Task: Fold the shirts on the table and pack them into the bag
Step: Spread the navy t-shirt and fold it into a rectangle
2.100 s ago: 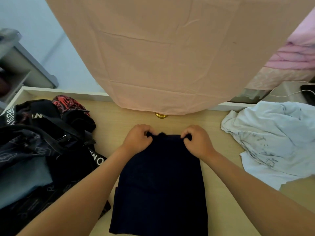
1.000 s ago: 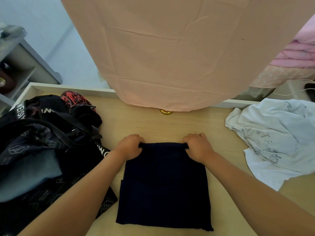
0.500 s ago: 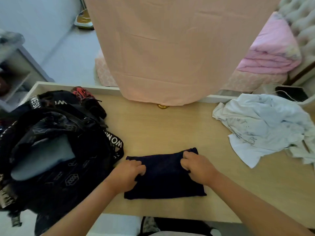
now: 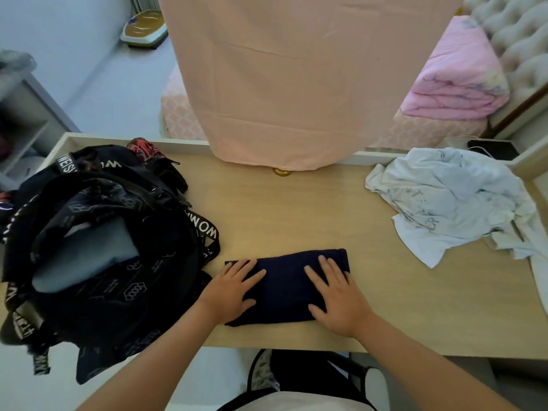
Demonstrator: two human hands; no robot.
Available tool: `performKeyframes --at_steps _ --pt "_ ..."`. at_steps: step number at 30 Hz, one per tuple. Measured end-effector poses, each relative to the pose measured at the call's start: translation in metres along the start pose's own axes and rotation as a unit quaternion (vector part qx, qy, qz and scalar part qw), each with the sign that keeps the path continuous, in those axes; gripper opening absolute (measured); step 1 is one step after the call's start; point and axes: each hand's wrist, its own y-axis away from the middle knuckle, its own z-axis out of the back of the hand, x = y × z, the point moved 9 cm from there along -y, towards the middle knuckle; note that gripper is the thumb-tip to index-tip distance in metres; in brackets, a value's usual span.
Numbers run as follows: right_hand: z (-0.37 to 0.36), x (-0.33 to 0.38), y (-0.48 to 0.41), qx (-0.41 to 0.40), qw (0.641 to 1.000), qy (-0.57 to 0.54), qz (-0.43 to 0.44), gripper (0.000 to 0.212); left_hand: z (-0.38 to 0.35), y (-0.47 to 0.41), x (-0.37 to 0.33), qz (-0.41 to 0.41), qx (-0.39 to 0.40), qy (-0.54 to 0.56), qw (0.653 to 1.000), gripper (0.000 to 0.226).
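The navy shirt [image 4: 286,284] lies as a compact folded rectangle at 6 o'clock on the desk [image 4: 296,209], close to the near edge. Both hands rest flat on it with fingers spread, pressing rather than gripping: the left hand [image 4: 234,287] on its 9 o'clock end, the right hand [image 4: 338,301] on its 3 o'clock end. From where I stand, this one looks folded and ready to go.

The black bag [image 4: 103,292] sits open at 9 o'clock, just beside the shirt. There is something pale blue [image 4: 86,256] inside it, likely a packed garment, though I cannot be sure.

Over at 2 o'clock a white shirt [image 4: 450,200] lies crumpled and unfolded, well apart from the hands. So I'd judge there is one shirt to lift into the bag, and the white one to fold and pack after it.
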Motion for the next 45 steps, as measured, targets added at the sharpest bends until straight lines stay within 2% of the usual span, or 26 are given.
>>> performKeyframes --at_steps 3,7,9,11,13,15,18,20,22,23,25,27,29,30,31,33,36,38,40,43,45 --pt "-0.006 -0.029 -0.001 0.027 0.994 -0.002 -0.102 0.085 -0.014 0.006 0.005 0.035 0.026 -0.008 0.999 0.076" --pt "0.025 -0.018 -0.019 -0.063 0.991 0.044 -0.108 0.073 0.003 -0.007 0.009 0.062 -0.023 -0.005 0.998 0.070" --pt "0.028 -0.006 -0.027 -0.082 0.992 0.066 -0.072 0.070 0.015 -0.015 0.008 0.050 -0.052 -0.011 0.997 0.065" --pt "0.016 -0.002 -0.029 -0.053 0.995 0.041 -0.074 0.077 0.013 -0.016 0.007 0.024 -0.043 -0.004 0.999 0.068" --pt "-0.004 -0.015 -0.029 0.000 0.990 -0.005 -0.143 0.087 0.000 -0.014 0.012 0.029 -0.004 0.005 1.000 0.073" --pt "-0.010 -0.026 -0.038 0.016 0.987 -0.013 -0.162 0.094 -0.001 -0.012 0.016 0.042 -0.004 0.000 0.999 0.077" --pt "0.005 -0.038 -0.067 0.022 0.994 0.042 -0.101 0.097 0.005 -0.011 0.014 0.063 -0.009 -0.021 0.998 0.078" --pt "0.029 -0.045 -0.090 0.017 0.986 0.155 -0.061 0.091 0.010 -0.014 0.013 0.081 0.007 -0.018 0.997 0.071" --pt "0.061 -0.044 -0.107 -0.007 0.961 0.267 -0.073 0.080 0.021 -0.021 0.011 0.102 0.005 0.027 0.994 0.057" --pt "0.075 -0.040 -0.110 -0.025 0.955 0.283 -0.087 0.077 0.025 -0.025 0.009 0.109 0.009 0.054 0.993 0.049" --pt "0.089 -0.025 -0.110 -0.062 0.958 0.266 -0.087 0.074 0.031 -0.031 0.000 0.113 0.045 0.079 0.989 0.038" --pt "0.085 -0.010 -0.098 -0.101 0.972 0.201 -0.072 0.065 0.036 -0.042 -0.013 0.092 0.055 0.042 0.993 0.040" --pt "0.063 0.005 -0.077 -0.123 0.984 0.122 -0.041 0.048 0.047 -0.051 -0.027 0.056 -0.025 0.032 0.998 0.035" --pt "0.048 0.009 -0.066 -0.113 0.990 0.081 -0.038 0.050 0.053 -0.052 -0.035 0.026 -0.089 0.043 0.995 0.033" --pt "0.032 0.012 -0.057 -0.086 0.995 0.043 -0.039 0.056 0.050 -0.053 -0.041 -0.004 -0.118 0.053 0.992 0.038" --pt "0.008 0.008 -0.049 -0.052 0.997 0.009 -0.049 0.067 0.029 -0.051 -0.049 -0.039 -0.110 0.043 0.992 0.057" --pt "-0.009 -0.008 -0.049 0.003 0.999 0.020 -0.030 0.077 -0.004 -0.041 -0.047 -0.040 -0.080 0.000 0.996 0.073" --pt "0.002 -0.008 -0.050 -0.019 0.996 0.080 -0.021 0.080 -0.011 -0.036 -0.041 -0.018 -0.077 -0.002 0.997 0.076" --pt "0.008 -0.004 -0.054 -0.004 0.990 0.138 -0.032 0.078 -0.012 -0.032 -0.040 -0.001 -0.067 0.008 0.998 0.080" --pt "0.024 0.017 -0.052 -0.046 0.988 0.146 -0.006 0.074 -0.015 -0.023 -0.042 -0.002 -0.059 0.006 0.998 0.084" --pt "0.020 0.036 -0.041 -0.077 0.987 0.124 0.065 0.061 -0.021 -0.013 -0.041 -0.002 -0.057 0.008 0.998 0.084"
